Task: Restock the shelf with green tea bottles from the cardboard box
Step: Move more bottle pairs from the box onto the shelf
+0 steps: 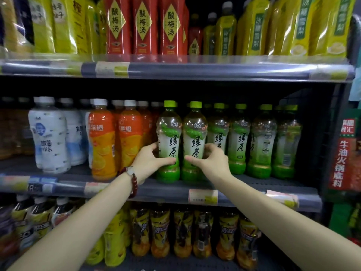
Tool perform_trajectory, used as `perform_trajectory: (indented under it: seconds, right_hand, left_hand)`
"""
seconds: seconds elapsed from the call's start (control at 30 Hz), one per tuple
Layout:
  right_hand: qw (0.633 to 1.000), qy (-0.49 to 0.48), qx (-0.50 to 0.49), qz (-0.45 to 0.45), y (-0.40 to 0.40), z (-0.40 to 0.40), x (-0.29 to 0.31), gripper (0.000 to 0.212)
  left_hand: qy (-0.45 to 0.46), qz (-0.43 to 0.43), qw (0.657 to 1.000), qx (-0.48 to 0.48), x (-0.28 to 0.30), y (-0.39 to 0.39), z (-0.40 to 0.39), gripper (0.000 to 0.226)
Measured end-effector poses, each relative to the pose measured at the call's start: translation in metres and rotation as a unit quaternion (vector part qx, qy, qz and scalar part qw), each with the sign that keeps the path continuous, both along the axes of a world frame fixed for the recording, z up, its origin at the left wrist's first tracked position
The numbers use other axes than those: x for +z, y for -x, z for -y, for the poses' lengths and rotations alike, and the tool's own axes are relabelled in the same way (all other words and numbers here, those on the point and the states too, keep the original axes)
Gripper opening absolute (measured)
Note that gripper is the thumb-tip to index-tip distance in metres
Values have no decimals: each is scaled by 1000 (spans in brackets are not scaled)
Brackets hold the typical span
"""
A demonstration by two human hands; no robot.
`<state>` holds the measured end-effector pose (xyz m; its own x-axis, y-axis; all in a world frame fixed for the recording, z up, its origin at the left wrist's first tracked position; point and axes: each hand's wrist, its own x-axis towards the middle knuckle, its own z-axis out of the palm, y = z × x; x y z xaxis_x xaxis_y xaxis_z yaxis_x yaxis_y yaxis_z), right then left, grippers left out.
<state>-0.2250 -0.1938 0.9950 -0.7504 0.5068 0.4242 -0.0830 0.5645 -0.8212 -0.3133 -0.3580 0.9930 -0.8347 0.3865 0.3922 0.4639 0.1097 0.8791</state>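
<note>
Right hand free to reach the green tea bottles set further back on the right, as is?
Probably not yet. The right hand grips the front green tea bottle, so it is occupied. Once it lets go, the way looks open: the set-back bottles stand just right of it with bare middle shelf in front.

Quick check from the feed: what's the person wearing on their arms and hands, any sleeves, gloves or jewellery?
Both forearms are bare to the frame's edge: no sleeves, no gloves. The left hand has a bracelet of dark red round beads at the wrist, with a small pale, watch-like piece beside it. The right hand and its wrist carry nothing; no rings show.
</note>
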Motion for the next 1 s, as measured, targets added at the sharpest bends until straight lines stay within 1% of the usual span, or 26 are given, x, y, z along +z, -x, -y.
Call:
perform_trajectory:
  seconds: [0.1, 0.17, 0.27, 0.33, 0.37, 0.47, 0.6, 0.7, 0.77, 0.8, 1.0]
  right_hand:
    - [1000, -1, 2, 6, 7, 8, -1, 83]
    - [1000, -9, 1, 10, 7, 11, -2, 84]
    - [999, -30, 12, 15, 5, 8, -5, 84]
    - [998, -50, 24, 21, 2, 6, -7, 83]
    - [997, -62, 25, 24, 0, 5, -8, 82]
    - [995, -96, 27, 32, -4, 3, -10, 82]
    - [988, -145, 44, 43, -14, -4, -14, 75]
    - [979, -190, 56, 58, -27, -12, -16, 62]
    - [973, -214, 65, 56, -38, -20, -18, 53]
    - [970, -229, 69, 52, -44, -24, -19, 49]
    - [944, -315, 73, 58, -88, -57, -25, 40]
  left_hand:
    - [-12, 28, 1000, -8, 1, 3, 6, 52]
    - [-7, 31, 999, -12, 1, 3, 8, 55]
    - [24, -6, 1000, 10, -1, 1, 11, 67]
    - [46, -33, 997, 51, -3, -3, 14, 78]
    - [59, -48, 994, 74, -5, -7, 15, 78]
    - [111, -112, 978, 139, -12, -20, 16, 68]
    - [166, -175, 952, 187, -21, -39, 18, 62]
    - [206, -228, 924, 228, -24, -53, 19, 43]
    - [231, -257, 911, 226, -26, -65, 15, 33]
    - [246, -266, 906, 220, -28, -70, 12, 31]
    - [302, -285, 897, 150, -36, -109, -30, 29]
